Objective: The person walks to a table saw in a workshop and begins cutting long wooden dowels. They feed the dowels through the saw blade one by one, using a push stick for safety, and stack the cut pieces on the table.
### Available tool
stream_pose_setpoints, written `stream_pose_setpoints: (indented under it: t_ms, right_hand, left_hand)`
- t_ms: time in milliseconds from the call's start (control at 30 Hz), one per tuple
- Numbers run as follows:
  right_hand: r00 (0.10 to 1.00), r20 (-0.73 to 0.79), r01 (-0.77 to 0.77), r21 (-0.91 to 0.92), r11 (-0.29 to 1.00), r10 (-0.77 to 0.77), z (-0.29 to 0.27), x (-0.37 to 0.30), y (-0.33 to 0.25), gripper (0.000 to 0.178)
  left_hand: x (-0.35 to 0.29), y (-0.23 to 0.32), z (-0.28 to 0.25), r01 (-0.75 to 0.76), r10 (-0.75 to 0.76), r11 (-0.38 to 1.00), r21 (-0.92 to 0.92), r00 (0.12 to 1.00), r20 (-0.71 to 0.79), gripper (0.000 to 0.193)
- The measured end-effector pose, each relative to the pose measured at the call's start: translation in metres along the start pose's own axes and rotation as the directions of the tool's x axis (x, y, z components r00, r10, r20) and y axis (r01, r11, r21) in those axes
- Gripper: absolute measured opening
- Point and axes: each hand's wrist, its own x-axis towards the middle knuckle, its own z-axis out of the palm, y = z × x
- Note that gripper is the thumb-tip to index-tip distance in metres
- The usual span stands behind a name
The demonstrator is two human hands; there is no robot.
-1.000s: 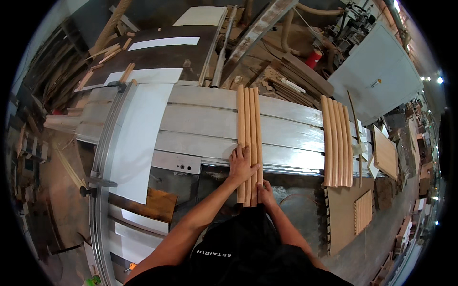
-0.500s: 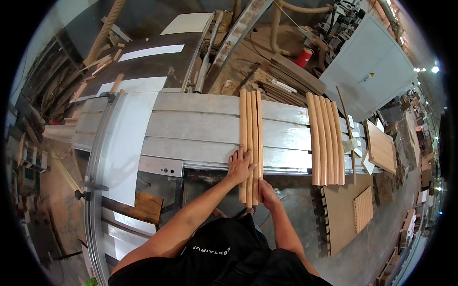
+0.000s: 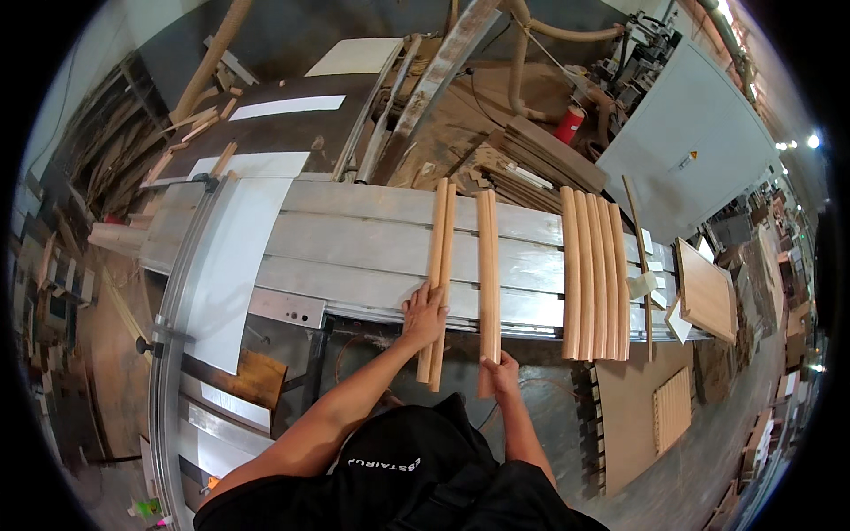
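Note:
Two long rounded wooden moulding strips (image 3: 441, 252) lie side by side across the slatted metal table, their near ends jutting over its edge. My left hand (image 3: 424, 316) rests on them with fingers spread, gripping neither. A little to the right lies another piece of wooden moulding (image 3: 489, 265); a lengthwise line runs along it, and I cannot tell whether it is one strip or two pressed together. Close to its near end, my right hand (image 3: 503, 375) holds it between thumb and fingers. Farther right, several matching strips (image 3: 595, 274) lie together in a row.
The metal table (image 3: 354, 234) runs left to right before me. A white sheet (image 3: 217, 274) and a metal rail (image 3: 174, 327) cross its left part. A thin stick (image 3: 639, 265) and a flat wooden panel (image 3: 706, 288) lie at the right. Behind stands a grey cabinet (image 3: 686, 133).
The bundle of strips has parted: my left hand's pair has shifted slightly left, while the piece in my right hand now lies apart on the right. The view has also shifted slightly.

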Motion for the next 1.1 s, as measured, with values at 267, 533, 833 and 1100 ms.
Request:
stream_pose_setpoints:
  t_ms: [267, 533, 833, 1100]
  right_hand:
    - [0.997, -0.007, -0.073, 0.014, 0.997, 0.073, -0.090, 0.042, -0.018, 0.030]
    - [0.949, -0.298, 0.045, -0.179, 0.983, -0.098, -0.108, -0.013, 0.069, 0.050]
    - [0.990, 0.095, 0.115, -0.108, 0.987, -0.105, -0.003, -0.038, 0.031, 0.040]
    - [0.981, 0.169, -0.127, 0.172, 0.977, 0.098, 0.033, -0.027, 0.036, 0.038]
  left_hand:
    - [-0.006, 0.006, 0.005, 0.020, -0.020, 0.999, 0.049, 1.000, -0.007, 0.057]
    - [-0.002, 0.017, 0.003, 0.037, -0.036, 0.999, 0.036, 0.999, -0.032, 0.057]
    - [0.003, 0.031, 0.016, -0.028, 0.028, 1.000, -0.007, 1.000, 0.001, 0.058]
    - [0.003, 0.009, -0.009, -0.123, 0.125, 0.992, -0.039, 0.991, 0.052, 0.065]
